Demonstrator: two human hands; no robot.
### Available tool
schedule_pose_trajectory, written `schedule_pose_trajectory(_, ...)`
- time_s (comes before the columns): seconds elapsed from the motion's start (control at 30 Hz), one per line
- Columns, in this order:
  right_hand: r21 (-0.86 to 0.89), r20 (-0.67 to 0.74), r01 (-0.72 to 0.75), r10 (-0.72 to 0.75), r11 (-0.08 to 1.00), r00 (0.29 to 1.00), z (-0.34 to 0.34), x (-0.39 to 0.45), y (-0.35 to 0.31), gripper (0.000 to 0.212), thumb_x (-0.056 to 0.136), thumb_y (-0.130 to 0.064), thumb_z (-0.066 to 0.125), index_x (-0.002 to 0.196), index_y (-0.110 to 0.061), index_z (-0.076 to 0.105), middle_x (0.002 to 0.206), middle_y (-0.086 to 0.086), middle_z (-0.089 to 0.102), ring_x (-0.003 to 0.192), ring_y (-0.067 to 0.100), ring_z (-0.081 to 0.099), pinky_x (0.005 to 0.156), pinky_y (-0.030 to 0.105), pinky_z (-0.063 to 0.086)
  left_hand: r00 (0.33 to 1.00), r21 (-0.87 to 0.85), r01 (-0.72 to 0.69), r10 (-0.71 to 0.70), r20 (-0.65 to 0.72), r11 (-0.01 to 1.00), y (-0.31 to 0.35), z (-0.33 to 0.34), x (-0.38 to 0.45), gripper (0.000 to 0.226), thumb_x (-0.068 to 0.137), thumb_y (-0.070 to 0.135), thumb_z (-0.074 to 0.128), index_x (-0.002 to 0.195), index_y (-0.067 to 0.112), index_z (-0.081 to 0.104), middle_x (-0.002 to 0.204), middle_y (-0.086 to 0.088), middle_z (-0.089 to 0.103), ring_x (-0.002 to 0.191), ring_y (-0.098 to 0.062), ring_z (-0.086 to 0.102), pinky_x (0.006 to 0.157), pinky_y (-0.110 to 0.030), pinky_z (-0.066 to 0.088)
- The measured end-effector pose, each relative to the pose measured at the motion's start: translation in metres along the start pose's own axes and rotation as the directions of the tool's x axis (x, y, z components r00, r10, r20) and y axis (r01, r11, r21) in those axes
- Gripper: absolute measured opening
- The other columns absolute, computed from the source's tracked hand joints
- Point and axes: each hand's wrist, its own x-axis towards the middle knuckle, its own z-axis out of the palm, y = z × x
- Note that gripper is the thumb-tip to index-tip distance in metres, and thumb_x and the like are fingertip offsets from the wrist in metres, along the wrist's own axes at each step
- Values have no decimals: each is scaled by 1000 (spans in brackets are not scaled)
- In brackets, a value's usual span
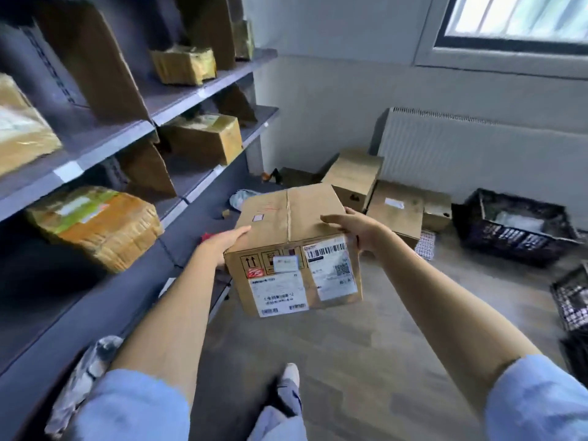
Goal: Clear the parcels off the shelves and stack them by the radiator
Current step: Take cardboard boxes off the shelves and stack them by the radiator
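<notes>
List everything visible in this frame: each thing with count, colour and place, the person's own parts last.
Held box: one, brown, labelled, carried mid-air.
Shelf parcels: at least five, tan or yellow-taped, on grey shelves, left.
Dividers: several, brown cardboard, upright on the shelves.
Floor boxes: three or four, brown, below the radiator.
Crates: two or three, black, floor right.
Window: one, top right.
Left hand: on the box's left side.
Right hand: over its right top edge.
Sleeves: two, light blue.
Shoe: one, white.
</notes>
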Motion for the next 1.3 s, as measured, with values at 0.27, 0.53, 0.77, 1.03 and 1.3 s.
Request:
schedule_pose_trajectory(0.27, 165, -133, -166, 188, 972, 973, -114, 149, -54, 54, 84, -34, 68, 129, -23, 41, 108, 8, 65, 74, 21, 63, 76, 44, 55, 985, 254, 73, -109, 130, 964, 163, 89, 189, 35, 91, 43, 54, 106, 12, 61, 81, -8, 68, 66, -24, 64, 57, -30, 51)
schedule_pose_trajectory(0.53, 259, -304, -256, 330, 931, 894, -310, 255, -20, 56, 83, -37, 68, 128, -16, 43, 123, 13, 62, 102, 32, 62, 98, 54, 45, 916, 516, 136, -305, 259, 846, 243, 299, 350, 35, 92, 44, 52, 87, 9, 56, 48, -7, 66, 39, -19, 64, 36, -22, 50)
schedule_pose_trajectory(0.77, 193, -326, -366, 412, 910, 851, -498, 372, -26, 59, 83, -32, 69, 133, -15, 43, 121, 8, 61, 93, 21, 63, 79, 37, 54, 863, 483, 263, -428, 270, 835, 282, 469, 491, 38, 92, 47, 51, 83, 11, 58, 48, -5, 66, 40, -19, 63, 46, -25, 51)
schedule_pose_trajectory(1.03, -68, -362, -482, 429, 873, 828, -645, 553, -34, 58, 82, -17, 69, 133, -5, 44, 131, 11, 55, 113, 26, 56, 85, 28, 45, 909, 298, 288, -358, 214, 910, 294, 587, 640, 57, 91, 45, 54, 139, 21, 38, 128, -13, 58, 111, -29, 59, 81, -39, 54)
schedule_pose_trajectory(1.3, -146, -502, -583, 448, 799, 740, -726, 741, 54, 56, 78, -8, 47, 133, -15, 46, 123, 12, 60, 112, 31, 57, 101, 44, 43, 887, 113, 452, -460, 48, 885, 256, 675, 800, 55, 85, 4, 59, 135, 13, 37, 124, -18, 59, 90, -25, 57, 78, -37, 48)
